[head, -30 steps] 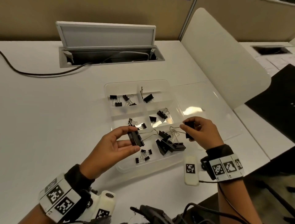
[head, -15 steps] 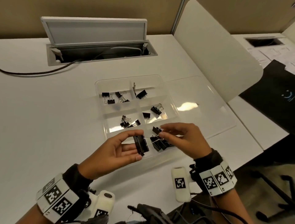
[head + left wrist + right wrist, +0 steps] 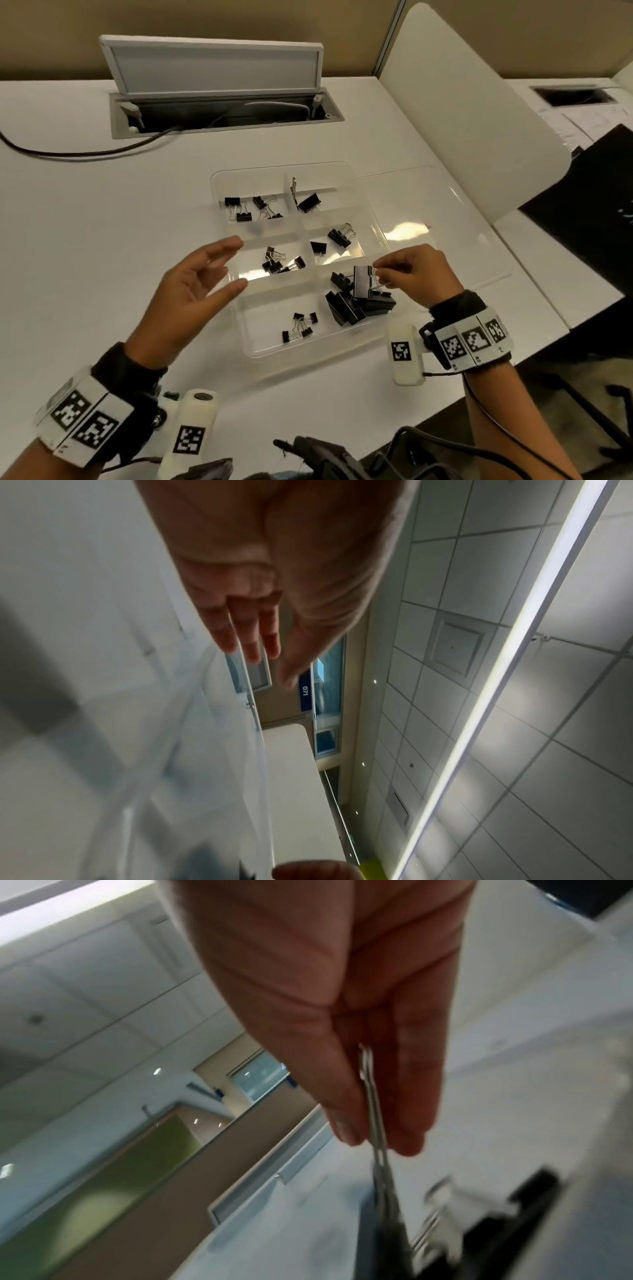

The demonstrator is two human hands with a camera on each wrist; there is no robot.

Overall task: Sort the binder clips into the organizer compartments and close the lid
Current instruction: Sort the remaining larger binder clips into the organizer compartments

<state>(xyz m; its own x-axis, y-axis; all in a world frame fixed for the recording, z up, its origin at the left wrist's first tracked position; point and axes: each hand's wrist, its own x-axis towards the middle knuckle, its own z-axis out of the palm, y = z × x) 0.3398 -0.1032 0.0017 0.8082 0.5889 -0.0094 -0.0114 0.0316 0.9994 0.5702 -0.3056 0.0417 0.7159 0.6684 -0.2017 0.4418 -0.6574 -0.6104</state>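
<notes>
A clear plastic organizer [image 3: 239, 334] with several compartments lies on the white desk, its lid [image 3: 445, 219] folded open flat to the right. Black binder clips of different sizes lie in its compartments. My right hand [image 3: 378, 274] pinches the wire handles of a large black binder clip [image 3: 362, 281], which hangs over the pile of large clips [image 3: 356, 306] in the near right compartment. The wrist view shows the wires [image 3: 371, 1096] between thumb and fingers. My left hand [image 3: 239, 262] hovers open and empty over the organizer's left edge, fingers straight [image 3: 251, 642].
A cable hatch [image 3: 219, 109] with its flap raised sits at the back of the desk, with a black cable [image 3: 68, 150] running left. A white panel [image 3: 472, 113] stands at the right. Dark gear [image 3: 325, 459] sits at the desk's near edge.
The large clip passed from my left hand to my right hand, which carried it right over the near right compartment. My left hand let go, opened and drew back left.
</notes>
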